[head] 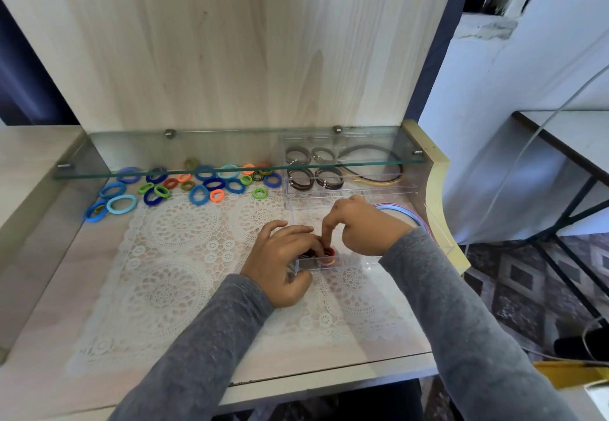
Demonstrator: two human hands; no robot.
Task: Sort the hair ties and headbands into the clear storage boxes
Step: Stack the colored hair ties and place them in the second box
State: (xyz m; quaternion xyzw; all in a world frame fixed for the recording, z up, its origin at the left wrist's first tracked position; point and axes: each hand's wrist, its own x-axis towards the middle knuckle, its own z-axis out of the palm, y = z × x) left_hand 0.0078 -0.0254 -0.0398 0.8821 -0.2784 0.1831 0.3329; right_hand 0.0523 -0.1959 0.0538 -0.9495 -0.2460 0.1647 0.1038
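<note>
Hair ties (188, 185) are scattered loose at ten o'clock on the lace mat (171, 255). Red ones (328, 257) are stacked in the clear storage box (342, 264) toward three o'clock. The box is gripped at its left corner by the left hand (280, 265), and the stack is pressed by the right hand's (362, 229) straight index finger (326, 232).

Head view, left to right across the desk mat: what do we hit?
Loose pile of blue, green and orange elastic hair ties → left hand → small clear plastic box holding red ties → right hand → pastel curved headbands.
</note>
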